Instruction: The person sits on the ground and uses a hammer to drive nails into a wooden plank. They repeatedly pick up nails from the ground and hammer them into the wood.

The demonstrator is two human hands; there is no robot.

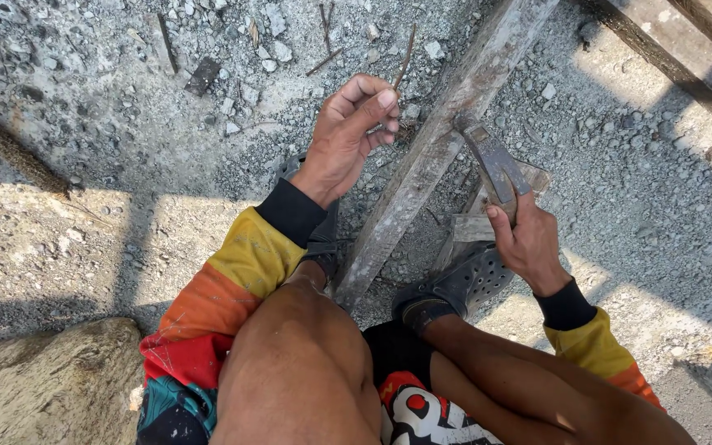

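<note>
My left hand (346,132) is raised over gravel and pinches a thin rusty nail (405,56) between thumb and fingers, just left of a long weathered wooden plank (438,140). My right hand (527,239) grips the handle of a hammer (492,161), whose metal head rests against the plank's right edge. The plank runs diagonally from near my knee toward the upper right. My knees and a grey perforated clog (463,284) fill the bottom of the view.
Grey gravel ground (125,99) lies all around, strewn with small sticks and stones. A second wooden beam (677,58) crosses the upper right corner. A large pale rock (43,387) sits at the lower left. Short wood offcuts (475,227) lie under the hammer.
</note>
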